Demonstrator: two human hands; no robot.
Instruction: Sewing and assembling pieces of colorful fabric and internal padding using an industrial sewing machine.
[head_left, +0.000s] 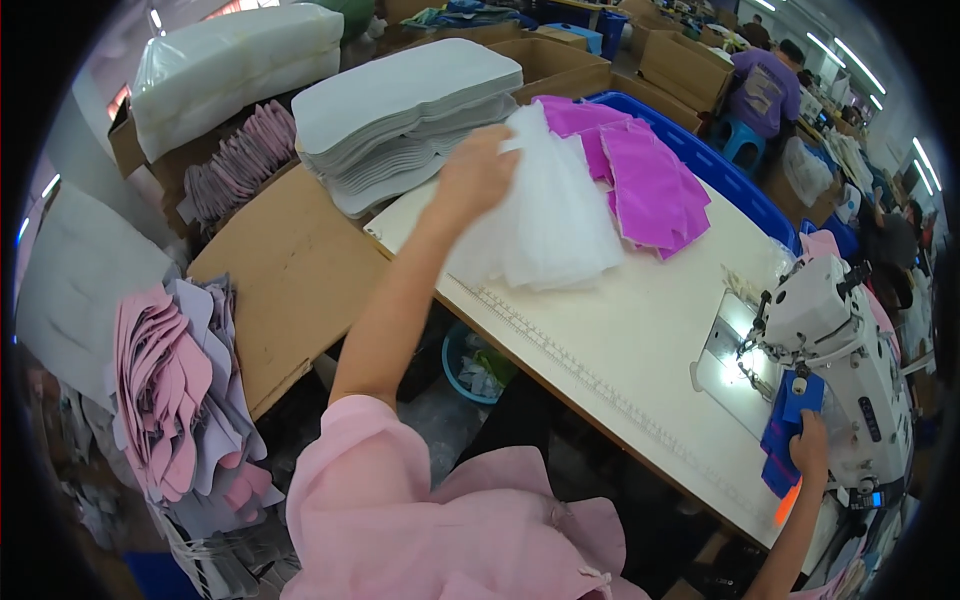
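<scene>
My left hand (474, 178) reaches over the far left of the table, its fingers curled at the upper edge of a sheer white mesh fabric pile (560, 225); motion blurs the fingers somewhat. Bright magenta fabric pieces (655, 190) lie against the mesh on its right. At the table's right end, my right hand (808, 447) grips the edge of blue fabric pieces (781, 462) beside the white sewing machine (825, 320). The blue pieces lie by the machine's lit metal plate (728, 352). My right fingertips are partly hidden against the cloth.
A tall stack of pale grey shaped pieces (400, 95) stands beyond my left arm. Pink and grey cut pieces (165, 395) pile up at left near a cardboard sheet (285, 270). A blue crate (700, 150) borders the table's far side. Below sits a blue basin (455, 375).
</scene>
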